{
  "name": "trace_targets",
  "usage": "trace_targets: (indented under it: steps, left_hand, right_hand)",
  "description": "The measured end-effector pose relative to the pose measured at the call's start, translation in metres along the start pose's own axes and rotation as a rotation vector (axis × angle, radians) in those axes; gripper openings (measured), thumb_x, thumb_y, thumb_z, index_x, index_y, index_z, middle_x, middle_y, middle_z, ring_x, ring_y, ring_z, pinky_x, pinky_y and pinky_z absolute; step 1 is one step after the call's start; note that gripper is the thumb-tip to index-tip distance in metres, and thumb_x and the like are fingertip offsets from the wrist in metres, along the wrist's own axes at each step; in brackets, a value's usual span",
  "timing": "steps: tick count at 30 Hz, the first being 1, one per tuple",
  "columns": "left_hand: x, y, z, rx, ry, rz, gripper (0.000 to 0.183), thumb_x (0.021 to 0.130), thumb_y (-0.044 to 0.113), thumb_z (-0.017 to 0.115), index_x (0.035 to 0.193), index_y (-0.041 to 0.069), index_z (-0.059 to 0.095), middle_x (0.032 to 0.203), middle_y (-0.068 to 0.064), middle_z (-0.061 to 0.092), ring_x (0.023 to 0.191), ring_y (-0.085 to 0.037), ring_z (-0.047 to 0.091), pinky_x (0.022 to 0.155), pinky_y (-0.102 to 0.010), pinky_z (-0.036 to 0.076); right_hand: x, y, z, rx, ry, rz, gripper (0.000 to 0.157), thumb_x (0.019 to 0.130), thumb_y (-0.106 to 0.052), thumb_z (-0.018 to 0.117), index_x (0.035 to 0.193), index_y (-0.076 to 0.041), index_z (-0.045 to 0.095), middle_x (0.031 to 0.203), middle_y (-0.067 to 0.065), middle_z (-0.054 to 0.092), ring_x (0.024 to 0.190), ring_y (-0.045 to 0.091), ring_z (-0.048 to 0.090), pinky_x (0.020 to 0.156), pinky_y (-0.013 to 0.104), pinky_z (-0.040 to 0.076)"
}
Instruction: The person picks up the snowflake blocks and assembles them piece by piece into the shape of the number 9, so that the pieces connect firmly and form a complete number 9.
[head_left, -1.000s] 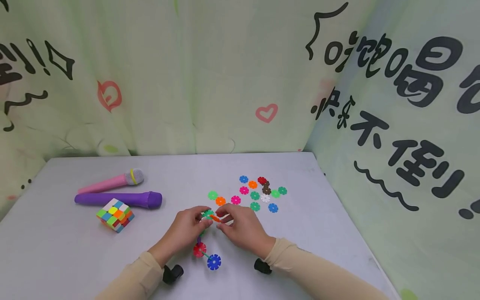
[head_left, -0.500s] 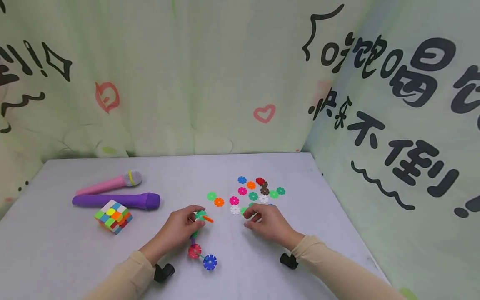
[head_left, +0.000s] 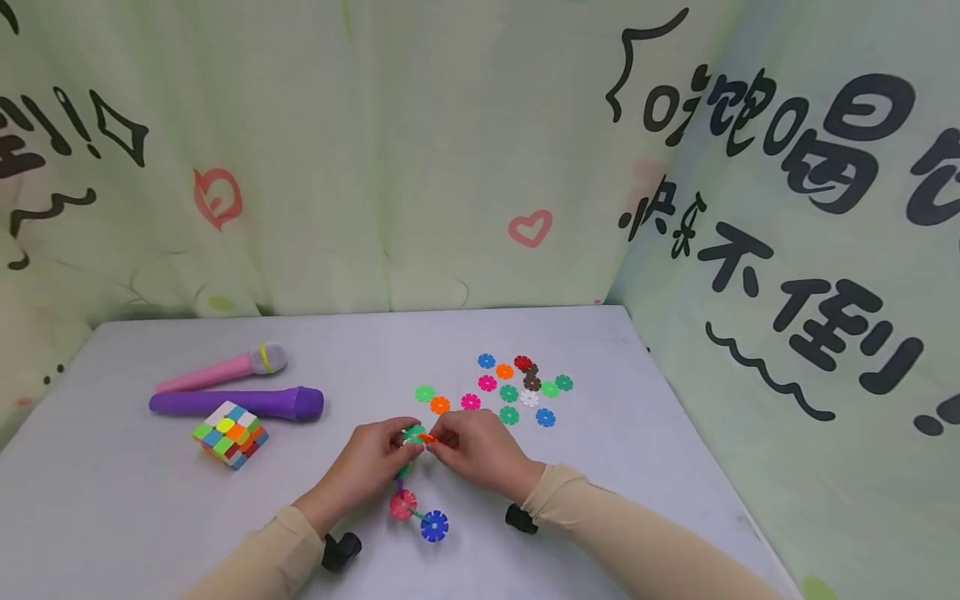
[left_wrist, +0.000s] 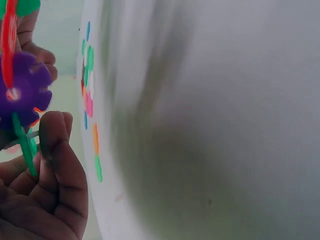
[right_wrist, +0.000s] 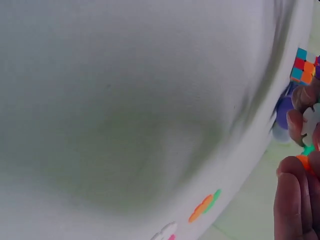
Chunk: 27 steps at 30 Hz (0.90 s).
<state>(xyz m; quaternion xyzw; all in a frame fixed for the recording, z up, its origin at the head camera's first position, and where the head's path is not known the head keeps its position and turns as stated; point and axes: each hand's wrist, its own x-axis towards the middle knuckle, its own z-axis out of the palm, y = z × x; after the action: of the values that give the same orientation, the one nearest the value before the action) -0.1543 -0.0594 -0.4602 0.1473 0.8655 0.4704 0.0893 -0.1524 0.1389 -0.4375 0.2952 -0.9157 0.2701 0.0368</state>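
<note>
In the head view my left hand (head_left: 367,462) pinches the upper end of a chain of slotted plastic snowflake discs, around a green disc (head_left: 412,432). From there the chain hangs down through a purple disc (left_wrist: 24,85) and a red disc (head_left: 402,504) to a blue disc (head_left: 434,526). My right hand (head_left: 483,454) meets the left and pinches an orange disc (head_left: 427,437) that sticks out from the green one. A white disc (right_wrist: 311,125) shows between the left fingers in the right wrist view. The right palm and curled fingers hide whatever else lies behind them.
Several loose snowflake discs lie flat beyond my hands, among them a pink disc (head_left: 487,383) and a blue one (head_left: 545,417). At left are a pink microphone (head_left: 217,369), a purple microphone (head_left: 232,402) and a puzzle cube (head_left: 231,434) on the white table (head_left: 637,500).
My right hand left the chain, moved right to the loose discs, then came back to the orange disc. The left hand kept its grip, shifting slightly left and back with the chain.
</note>
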Motion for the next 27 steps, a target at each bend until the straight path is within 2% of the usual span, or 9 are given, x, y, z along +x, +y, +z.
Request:
trace_targets:
  steps: [3,9,15,20,24,27]
  left_hand:
    - [-0.001,0.0,0.001,0.023,-0.007,0.001,0.033,0.091,0.012,0.073,0.123,0.007,0.067,0.067,0.002,0.052,0.055,-0.013,0.046,0.05,-0.024,0.039]
    - [-0.003,0.004,0.003,0.033,-0.009,-0.005,0.033,0.092,0.01,0.072,0.124,0.005,0.066,0.066,0.001,0.053,0.054,-0.013,0.047,0.049,-0.025,0.039]
    - [-0.004,0.01,0.005,0.041,-0.016,0.001,0.033,0.092,0.008,0.072,0.124,0.002,0.066,0.072,0.0,0.062,0.059,-0.013,0.051,0.052,-0.025,0.042]
    - [-0.005,0.014,0.006,0.06,-0.021,0.014,0.032,0.092,0.007,0.071,0.123,0.001,0.066,0.074,0.001,0.062,0.06,-0.013,0.051,0.054,-0.025,0.044]
    - [-0.006,0.015,0.006,0.065,-0.026,0.013,0.034,0.092,0.007,0.071,0.125,-0.001,0.064,0.077,0.0,0.064,0.064,-0.013,0.054,0.059,-0.028,0.049]
    - [-0.008,0.012,0.003,0.124,0.016,-0.034,0.037,0.093,0.008,0.07,0.128,-0.002,0.063,0.082,-0.001,0.064,0.069,-0.014,0.053,0.068,-0.032,0.052]
  right_hand:
    - [0.0,-0.002,0.002,-0.062,0.032,-0.055,0.009,0.084,-0.012,0.08,0.087,-0.011,0.072,0.077,-0.005,0.069,0.068,0.001,0.062,0.063,0.012,0.047]
    - [-0.003,-0.006,0.002,-0.151,0.07,-0.095,0.009,0.085,-0.013,0.079,0.085,-0.012,0.07,0.073,-0.006,0.066,0.063,0.003,0.059,0.06,0.01,0.044]
    - [-0.008,-0.004,0.004,-0.059,0.104,-0.077,0.013,0.083,-0.01,0.079,0.082,-0.014,0.067,0.074,-0.006,0.065,0.065,0.002,0.059,0.061,0.011,0.045]
    - [-0.009,-0.002,0.004,-0.13,0.128,-0.138,0.016,0.082,-0.01,0.079,0.08,-0.015,0.064,0.07,-0.008,0.06,0.062,0.003,0.055,0.058,0.012,0.044]
    - [-0.01,-0.001,0.004,-0.129,0.138,-0.155,0.016,0.081,-0.01,0.08,0.081,-0.015,0.064,0.07,-0.007,0.061,0.062,0.003,0.055,0.059,0.01,0.043]
    - [-0.013,0.0,0.001,-0.177,0.149,-0.222,0.018,0.08,-0.011,0.081,0.081,-0.015,0.063,0.072,-0.006,0.06,0.063,0.004,0.056,0.059,0.01,0.042]
